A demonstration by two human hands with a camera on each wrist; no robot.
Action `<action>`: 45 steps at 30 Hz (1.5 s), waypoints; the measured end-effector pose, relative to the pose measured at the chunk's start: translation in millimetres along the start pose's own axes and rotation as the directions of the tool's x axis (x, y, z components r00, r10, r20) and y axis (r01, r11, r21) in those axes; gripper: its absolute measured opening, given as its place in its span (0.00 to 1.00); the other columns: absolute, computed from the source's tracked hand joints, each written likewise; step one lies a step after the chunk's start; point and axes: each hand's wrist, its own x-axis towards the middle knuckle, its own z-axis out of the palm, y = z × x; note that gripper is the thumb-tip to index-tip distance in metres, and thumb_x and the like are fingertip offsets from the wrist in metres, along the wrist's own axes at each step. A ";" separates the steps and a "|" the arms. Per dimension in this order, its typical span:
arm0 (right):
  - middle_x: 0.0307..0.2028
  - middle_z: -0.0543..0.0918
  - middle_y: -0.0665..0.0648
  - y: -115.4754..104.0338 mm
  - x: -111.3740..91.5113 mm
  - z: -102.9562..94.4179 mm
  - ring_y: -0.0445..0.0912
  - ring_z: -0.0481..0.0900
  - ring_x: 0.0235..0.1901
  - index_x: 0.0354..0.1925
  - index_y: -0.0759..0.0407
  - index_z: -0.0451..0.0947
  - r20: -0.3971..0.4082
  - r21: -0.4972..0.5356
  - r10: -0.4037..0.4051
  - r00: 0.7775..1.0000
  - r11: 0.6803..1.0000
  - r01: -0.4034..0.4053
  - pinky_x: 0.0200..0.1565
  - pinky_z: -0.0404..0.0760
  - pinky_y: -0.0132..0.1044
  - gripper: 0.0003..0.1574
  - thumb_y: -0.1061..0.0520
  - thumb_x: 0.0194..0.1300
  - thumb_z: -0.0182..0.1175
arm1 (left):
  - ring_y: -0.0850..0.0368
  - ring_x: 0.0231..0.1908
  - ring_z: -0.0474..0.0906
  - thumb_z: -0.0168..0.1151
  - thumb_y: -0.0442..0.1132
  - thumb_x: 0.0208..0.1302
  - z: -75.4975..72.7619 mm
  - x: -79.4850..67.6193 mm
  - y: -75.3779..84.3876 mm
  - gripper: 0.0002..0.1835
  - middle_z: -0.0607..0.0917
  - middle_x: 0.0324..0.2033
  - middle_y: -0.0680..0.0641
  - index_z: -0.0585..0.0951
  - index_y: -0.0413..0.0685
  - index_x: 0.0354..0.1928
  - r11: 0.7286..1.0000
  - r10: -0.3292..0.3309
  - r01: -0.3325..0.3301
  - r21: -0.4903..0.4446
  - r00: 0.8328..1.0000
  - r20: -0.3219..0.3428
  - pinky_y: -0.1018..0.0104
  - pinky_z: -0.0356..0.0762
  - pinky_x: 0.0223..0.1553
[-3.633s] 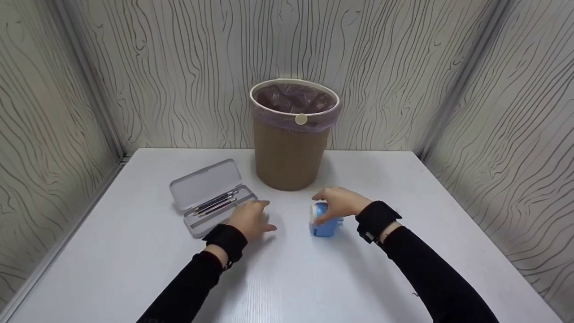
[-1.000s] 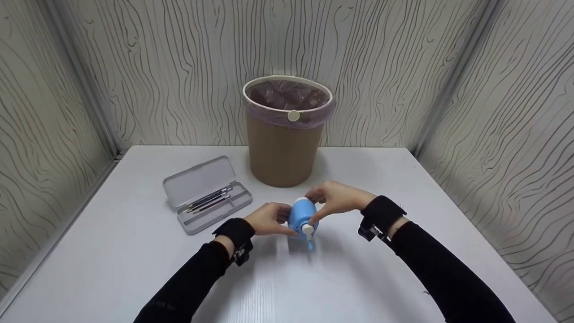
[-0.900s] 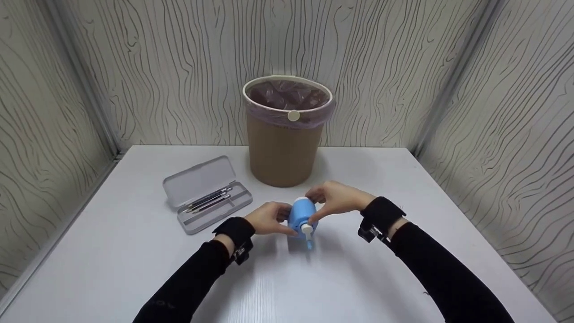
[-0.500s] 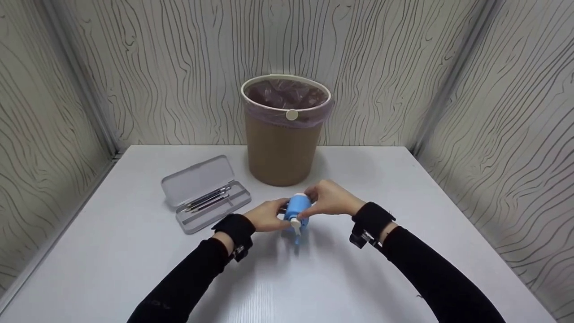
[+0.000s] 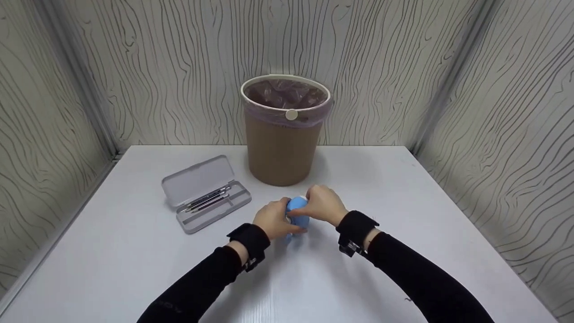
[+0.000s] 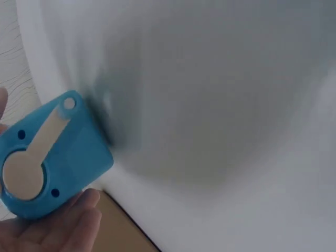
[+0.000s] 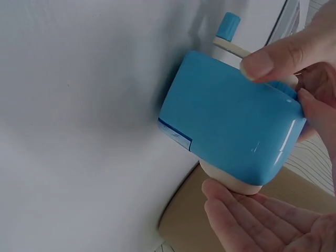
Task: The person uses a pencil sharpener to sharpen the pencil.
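Both hands hold a blue crank pencil sharpener (image 5: 296, 204) with a cream front, just above the white table. My left hand (image 5: 272, 219) is on its left side, thumb toward me and fingers behind. My right hand (image 5: 323, 204) grips it from the right, thumb across the top. The left wrist view shows the crank side of the sharpener (image 6: 79, 149), with a cream crank arm (image 6: 46, 137). In the right wrist view, the right hand's fingers (image 7: 231, 202) touch the cream front, and the blue crank knob (image 7: 228, 26) sticks out at the opposite side.
A grey pencil case (image 5: 197, 177) lies with its lid up to the left, several pencils (image 5: 208, 199) inside. Behind the hands stands a brown bin (image 5: 283, 152) with a purple liner. Patterned walls (image 5: 188, 67) enclose the table (image 5: 381, 179) at back and sides.
My left hand has moved from beside the pencil case onto the sharpener. The sharpener came left and was turned, its crank swinging from facing me toward the left.
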 end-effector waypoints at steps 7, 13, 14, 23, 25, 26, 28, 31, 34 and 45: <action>0.15 0.54 0.43 0.4 -2.7 7.1 0.39 0.53 0.17 0.12 0.49 0.55 -0.052 -0.031 -0.003 0.999 1.000 0.001 0.20 0.53 0.31 0.39 0.39 0.49 0.76 | 0.45 0.45 0.88 0.82 0.57 0.48 14.1 2.2 1.8 0.37 0.90 0.46 0.41 0.80 0.42 0.53 0.997 0.033 -0.024 0.077 0.992 -0.119 0.50 0.86 0.50; 0.14 0.55 0.43 2.3 -3.6 7.7 0.40 0.54 0.17 0.12 0.49 0.55 -0.054 -0.029 -0.020 0.998 0.999 0.018 0.20 0.54 0.31 0.36 0.42 0.51 0.73 | 0.45 0.40 0.89 0.83 0.56 0.47 18.0 6.4 4.9 0.33 0.90 0.41 0.42 0.81 0.42 0.47 0.990 0.057 -0.035 0.136 0.985 -0.163 0.51 0.87 0.45; 0.14 0.55 0.43 3.2 -3.6 7.0 0.39 0.54 0.17 0.12 0.49 0.55 -0.044 -0.026 -0.022 0.999 0.999 0.021 0.20 0.53 0.31 0.37 0.42 0.51 0.74 | 0.45 0.40 0.89 0.83 0.56 0.47 18.0 6.8 5.0 0.32 0.90 0.41 0.42 0.81 0.42 0.47 0.990 0.057 -0.034 0.140 0.985 -0.164 0.51 0.87 0.44; 0.14 0.64 0.42 11.1 -5.0 -6.4 0.37 0.60 0.17 0.14 0.55 0.71 0.089 0.011 -0.063 0.994 0.998 0.062 0.21 0.59 0.29 0.32 0.38 0.49 0.79 | 0.43 0.47 0.88 0.81 0.55 0.49 7.5 9.7 2.5 0.35 0.90 0.47 0.39 0.81 0.39 0.53 0.987 0.067 -0.058 0.151 0.996 -0.060 0.50 0.85 0.53; 0.17 0.75 0.45 13.3 -5.4 -8.2 0.37 0.68 0.20 0.21 0.59 0.80 0.111 0.007 -0.078 0.991 0.997 0.077 0.24 0.67 0.29 0.27 0.40 0.49 0.80 | 0.42 0.49 0.88 0.81 0.55 0.49 4.9 10.7 0.7 0.36 0.89 0.49 0.39 0.80 0.39 0.55 0.986 0.068 -0.062 0.157 0.997 -0.035 0.49 0.84 0.56; 0.20 0.80 0.48 14.4 -5.6 -9.0 0.38 0.72 0.22 0.25 0.61 0.83 0.126 0.000 -0.078 0.989 0.997 0.078 0.26 0.71 0.30 0.27 0.41 0.49 0.80 | 0.42 0.50 0.88 0.81 0.54 0.49 3.8 11.2 -0.1 0.37 0.89 0.50 0.39 0.80 0.39 0.56 0.985 0.070 -0.065 0.160 0.997 -0.023 0.48 0.84 0.57; 0.29 0.89 0.56 18.3 -5.6 -9.1 0.43 0.82 0.29 0.35 0.65 0.86 0.161 -0.005 -0.072 0.984 0.997 0.074 0.33 0.81 0.34 0.29 0.43 0.49 0.81 | 0.41 0.51 0.87 0.81 0.55 0.49 1.4 12.1 -1.3 0.38 0.89 0.50 0.38 0.80 0.39 0.57 0.984 0.073 -0.072 0.165 0.997 -0.001 0.47 0.83 0.58; 0.41 0.91 0.65 26.3 -4.9 -6.7 0.52 0.89 0.41 0.44 0.70 0.85 0.222 0.016 -0.070 0.972 0.998 0.068 0.45 0.88 0.42 0.33 0.47 0.49 0.81 | 0.41 0.51 0.87 0.82 0.55 0.48 -2.4 13.9 -3.0 0.38 0.89 0.50 0.39 0.80 0.40 0.57 0.983 0.080 -0.084 0.164 0.996 0.028 0.47 0.83 0.58; 0.46 0.90 0.68 36.1 -4.5 -1.3 0.58 0.90 0.48 0.49 0.73 0.82 0.280 0.069 -0.086 0.956 0.995 0.070 0.51 0.88 0.46 0.34 0.52 0.50 0.80 | 0.43 0.52 0.86 0.83 0.53 0.46 -7.4 15.8 -4.5 0.38 0.89 0.51 0.40 0.80 0.42 0.58 0.983 0.084 -0.094 0.159 0.994 0.068 0.47 0.82 0.59; 0.54 0.88 0.64 59.5 -4.2 28.5 0.58 0.85 0.57 0.54 0.66 0.81 0.309 0.228 -0.158 0.938 0.970 0.088 0.62 0.82 0.50 0.33 0.58 0.51 0.80 | 0.45 0.56 0.85 0.84 0.45 0.47 -20.3 20.5 -4.0 0.37 0.87 0.55 0.42 0.80 0.43 0.60 0.974 0.101 -0.143 0.174 0.968 0.232 0.50 0.82 0.62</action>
